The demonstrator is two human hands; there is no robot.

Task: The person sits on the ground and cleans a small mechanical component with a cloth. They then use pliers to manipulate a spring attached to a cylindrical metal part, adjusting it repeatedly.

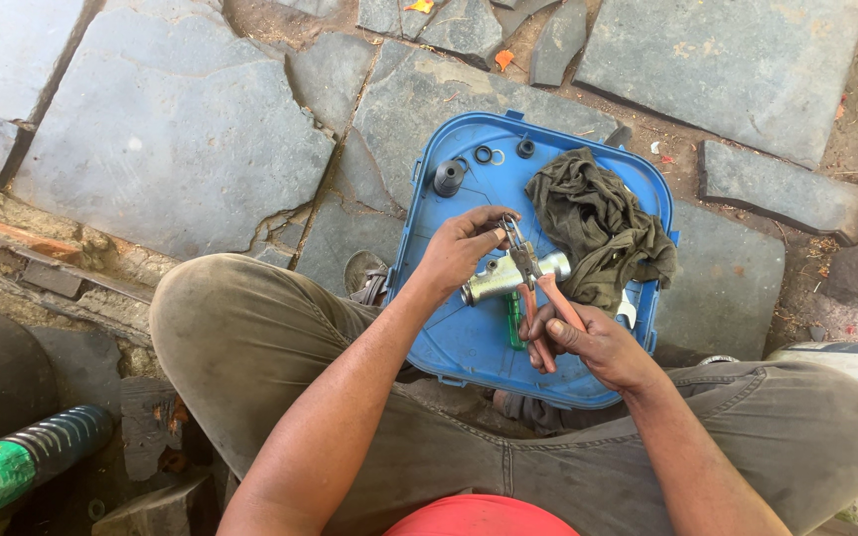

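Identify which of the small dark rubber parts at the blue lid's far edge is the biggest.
The cone-shaped black rubber boot at the far left corner of the blue lid; the black ring and small black cap beside it are much smaller.

green screwdriver (514, 320) half under pliers (538, 288)

We hold a metal cylinder (500, 280) in our left hand (461, 250) over a blue lid (469, 342); our right hand (593, 342) grips orange-handled pliers (538, 288) beside an olive rag (598, 223).
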